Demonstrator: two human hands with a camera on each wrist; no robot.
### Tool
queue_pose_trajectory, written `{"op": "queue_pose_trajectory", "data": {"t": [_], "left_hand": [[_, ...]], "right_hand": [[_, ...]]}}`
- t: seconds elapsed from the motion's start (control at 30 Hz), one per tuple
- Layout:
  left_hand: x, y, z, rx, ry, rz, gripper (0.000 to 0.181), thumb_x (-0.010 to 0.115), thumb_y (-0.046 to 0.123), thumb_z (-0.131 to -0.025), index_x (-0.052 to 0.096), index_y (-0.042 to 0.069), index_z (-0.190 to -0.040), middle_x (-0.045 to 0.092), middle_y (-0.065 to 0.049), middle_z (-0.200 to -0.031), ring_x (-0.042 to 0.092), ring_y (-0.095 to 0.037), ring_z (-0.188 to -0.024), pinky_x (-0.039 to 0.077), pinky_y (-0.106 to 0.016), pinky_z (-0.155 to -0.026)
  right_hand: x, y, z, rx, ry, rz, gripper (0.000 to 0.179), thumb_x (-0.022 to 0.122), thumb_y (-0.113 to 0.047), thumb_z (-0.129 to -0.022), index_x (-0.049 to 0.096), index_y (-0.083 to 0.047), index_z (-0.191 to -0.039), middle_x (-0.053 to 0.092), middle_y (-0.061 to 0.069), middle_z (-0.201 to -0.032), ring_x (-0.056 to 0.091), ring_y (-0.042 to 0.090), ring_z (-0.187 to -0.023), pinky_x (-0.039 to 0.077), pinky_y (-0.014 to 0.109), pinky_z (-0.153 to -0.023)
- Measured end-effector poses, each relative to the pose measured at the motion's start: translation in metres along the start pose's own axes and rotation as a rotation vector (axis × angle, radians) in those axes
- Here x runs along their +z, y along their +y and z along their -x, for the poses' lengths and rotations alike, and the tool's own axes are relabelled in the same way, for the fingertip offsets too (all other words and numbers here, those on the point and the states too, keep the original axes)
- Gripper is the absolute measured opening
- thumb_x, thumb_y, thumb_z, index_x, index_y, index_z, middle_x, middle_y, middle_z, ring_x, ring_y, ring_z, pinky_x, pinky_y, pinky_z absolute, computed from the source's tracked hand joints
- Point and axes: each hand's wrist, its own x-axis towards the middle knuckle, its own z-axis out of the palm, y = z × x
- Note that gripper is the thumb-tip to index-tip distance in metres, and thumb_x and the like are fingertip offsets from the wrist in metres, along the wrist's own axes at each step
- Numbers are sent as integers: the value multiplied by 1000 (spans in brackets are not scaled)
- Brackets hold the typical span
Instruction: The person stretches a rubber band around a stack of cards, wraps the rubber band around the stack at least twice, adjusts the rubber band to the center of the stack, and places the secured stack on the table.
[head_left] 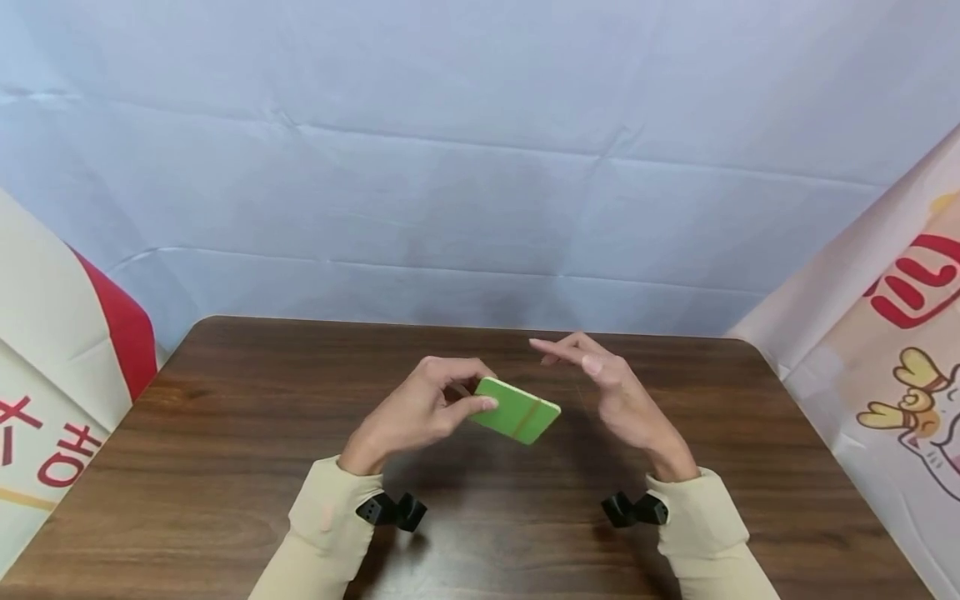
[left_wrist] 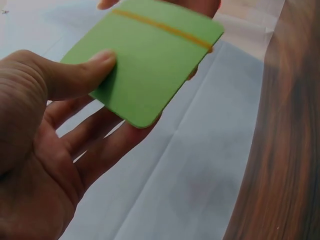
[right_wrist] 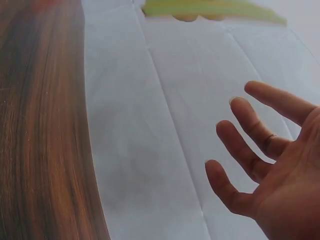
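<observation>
Two hands over a brown wood-grain surface [head_left: 247, 400], before a pale cloth [head_left: 480, 183]. Red characters, partly cropped, stand on the left side panel [head_left: 45, 358]; a large red character, cut by the frame, stands above a cartoon figure [head_left: 930, 417] on the right side panel [head_left: 832, 367]. Their reading cannot be settled here. The small green notebook [head_left: 506, 414] is held above the surface, between the two hands and in the grasp of the left hand [head_left: 416, 408]. In the head view its long axis slants from that hand downward to the right; the end crossed by an orange band [head_left: 527, 418] points toward the right side of the frame, and a pale page edge lines its upper long side.

The left hand pinches the near end, thumb flat on the cover. The right hand [head_left: 630, 404] stands apart from the notebook with nothing in its grasp, its fingers extended and slightly bent.

The left wrist view shows the broad cover, its rounded corners and the left fingers behind it, which the head view largely hides; there the banded end points to the upper right. The right wrist view shows the notebook nearly edge-on, as a blurred green strip with fingertips below it, and also the spread of the right hand's four fingers. The head view alone shows the cream sleeves [head_left: 318, 525] and black wrist devices [head_left: 390, 510].
</observation>
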Motion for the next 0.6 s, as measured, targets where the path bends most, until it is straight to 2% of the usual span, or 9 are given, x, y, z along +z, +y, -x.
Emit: {"op": "queue_pose_trajectory", "data": {"t": [0.1,0.2,0.27,0.43,0.6], "left_hand": [[-1,-1,0,-26,66,-14,8,74,3,-93,71,8,-98,71,-2,-85,66,-18,-70,57,-32,-59],[-2,-2,0,-44,121,-35,10,75,3,-92,72,9,-99,71,-2,-86,69,-19,-72,59,-31,-63],[-3,-2,0,-55,148,-51,11,75,2,-91,72,9,-99,71,-1,-88,69,-19,-73,60,-30,-65],[-3,-3,-1,-65,183,-83,12,77,2,-90,74,10,-99,72,1,-89,69,-16,-74,60,-30,-68],[-1,-4,-1,-71,196,-83,11,78,3,-89,74,9,-97,72,2,-85,69,-16,-71,59,-28,-65]], "right_hand": [[3,-1,-1,39,11,1,41,35,-14,-110,65,-13,-137,62,1,-107,58,23,-106,45,34,-93],[5,-3,-1,72,24,5,33,49,-8,-107,68,-16,-132,64,0,-105,58,22,-99,47,31,-85],[7,-5,-2,84,34,-1,31,59,-8,-103,70,-18,-130,65,0,-107,59,21,-99,49,30,-84],[13,-8,-3,40,100,0,29,74,-5,-93,74,-14,-121,69,-2,-108,63,18,-100,54,29,-85],[18,-8,-6,-29,191,14,22,76,0,-90,78,-12,-107,72,-1,-100,65,18,-93,53,30,-81]]}}
